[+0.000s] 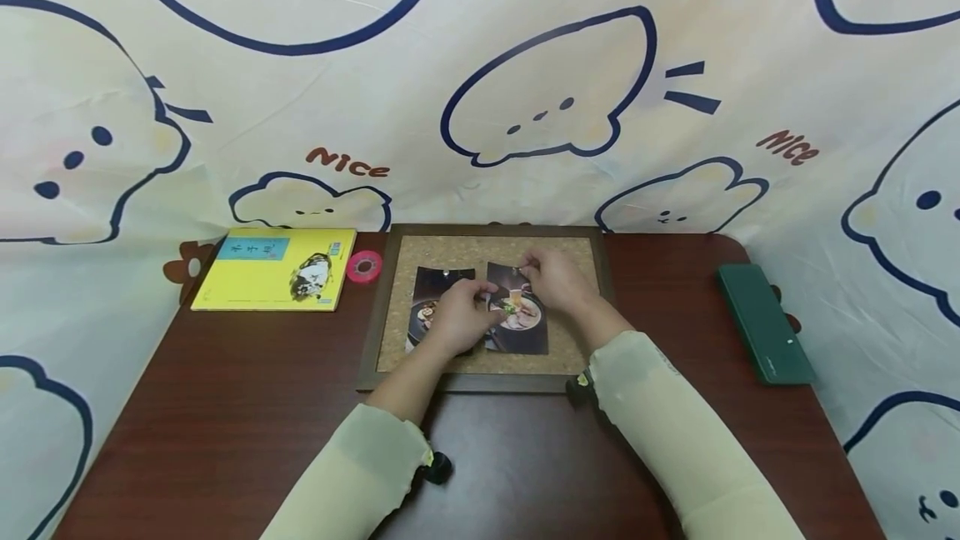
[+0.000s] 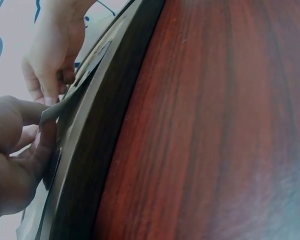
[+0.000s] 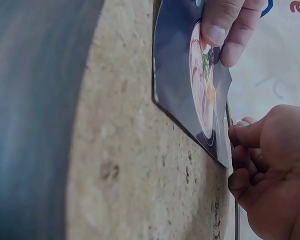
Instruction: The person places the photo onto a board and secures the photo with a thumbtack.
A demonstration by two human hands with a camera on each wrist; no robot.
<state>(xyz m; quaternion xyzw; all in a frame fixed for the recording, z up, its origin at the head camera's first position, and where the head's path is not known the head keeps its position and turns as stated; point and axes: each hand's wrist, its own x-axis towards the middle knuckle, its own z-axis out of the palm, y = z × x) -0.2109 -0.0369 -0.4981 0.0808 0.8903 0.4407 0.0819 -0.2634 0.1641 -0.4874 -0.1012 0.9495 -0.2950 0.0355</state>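
A cork board [image 1: 517, 365] in a dark wooden frame lies at the table's far side. Two dark food photos rest on it: the left photo [image 1: 429, 283], with a small shiny pin at its top edge, and the right photo [image 1: 517, 340], showing a bowl. My left hand [image 1: 459, 319] pinches the right photo's left side, thumb on its front, and partly covers the left photo. That photo edge [image 2: 51, 112] bends up from the board in the left wrist view. At its top edge, my right hand [image 1: 558, 280] pinches a small clear push pin [image 3: 237, 122], mostly hidden by the fingertips.
Left of the board lie a yellow book [image 1: 251, 283] and a pink tape roll [image 1: 364, 267]. A dark green case [image 1: 765, 323] lies near the right edge of the brown table [image 1: 225, 432]. A cartoon-printed cloth [image 1: 540, 190] stands behind the board and along both sides.
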